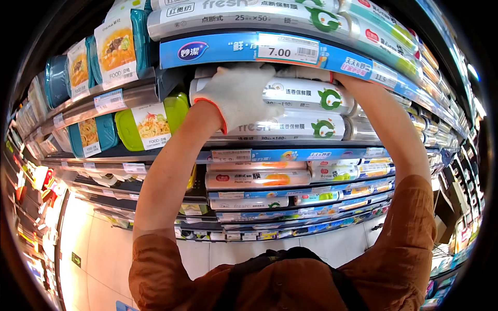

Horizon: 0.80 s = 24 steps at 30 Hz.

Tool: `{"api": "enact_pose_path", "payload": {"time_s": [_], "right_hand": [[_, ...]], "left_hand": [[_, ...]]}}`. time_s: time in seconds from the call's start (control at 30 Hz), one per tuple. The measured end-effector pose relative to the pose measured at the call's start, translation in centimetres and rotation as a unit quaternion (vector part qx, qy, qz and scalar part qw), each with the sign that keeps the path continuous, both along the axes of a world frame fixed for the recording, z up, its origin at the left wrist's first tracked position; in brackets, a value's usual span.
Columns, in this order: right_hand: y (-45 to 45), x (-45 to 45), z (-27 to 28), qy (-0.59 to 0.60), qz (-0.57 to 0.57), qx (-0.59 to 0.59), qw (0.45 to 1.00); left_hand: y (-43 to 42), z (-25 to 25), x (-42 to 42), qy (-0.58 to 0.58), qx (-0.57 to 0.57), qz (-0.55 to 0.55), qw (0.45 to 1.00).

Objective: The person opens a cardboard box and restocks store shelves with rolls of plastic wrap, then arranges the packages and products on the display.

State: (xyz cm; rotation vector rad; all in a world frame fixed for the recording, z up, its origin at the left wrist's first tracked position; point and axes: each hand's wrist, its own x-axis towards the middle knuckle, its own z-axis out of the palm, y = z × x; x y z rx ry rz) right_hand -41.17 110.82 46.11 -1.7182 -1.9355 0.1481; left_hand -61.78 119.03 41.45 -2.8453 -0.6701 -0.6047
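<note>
My left hand, in a white knit glove with an orange-red cuff, is closed over the left part of a white boxed cling film roll. Its fingers reach over the top, under the shelf rail, and its thumb lies across the front. A second cling film roll sits directly below, close to the thumb. My right hand, also gloved, reaches in behind the blue price rail above the upper roll. Only a strip of that glove and its cuff shows; its fingers are hidden.
More cling film lies on the shelf above. Teal food containers and a green container stand on the left. Lower shelves hold several boxed rolls. Clear-wrapped rolls lie to the right. Pale floor tiles show below.
</note>
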Motion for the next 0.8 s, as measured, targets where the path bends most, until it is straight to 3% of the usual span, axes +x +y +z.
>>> {"api": "enact_pose_path", "payload": {"time_s": [0.33,0.5,0.57,0.6,0.63,0.7,0.8], "right_hand": [[0.3,-0.2,0.1,-0.007,0.019,-0.050,0.999],[-2.3,0.8,-1.3,-0.073,-0.007,-0.052,0.996],[-2.9,2.8,-2.0,-0.179,0.004,-0.003,0.984],[-3.7,3.3,-2.7,-0.247,0.026,0.097,0.964],[-5.1,2.4,-2.4,-0.274,0.002,0.039,0.961],[-7.1,2.7,-4.1,-0.273,-0.020,0.097,0.957],[-9.8,3.1,-6.3,-0.297,0.030,0.230,0.926]], "left_hand": [[0.6,0.3,-0.5,-0.041,-0.027,-0.025,0.998],[1.5,-0.7,-1.5,-0.068,0.079,-0.037,0.994],[1.0,-0.8,-1.3,-0.091,0.067,-0.034,0.993],[0.5,-0.6,-1.4,-0.077,0.052,-0.021,0.995],[0.4,-1.0,-1.3,-0.094,0.078,-0.011,0.992],[1.1,-1.5,-1.3,-0.112,0.143,-0.047,0.982],[-0.1,-4.1,-1.5,-0.253,0.210,-0.079,0.941]]}}
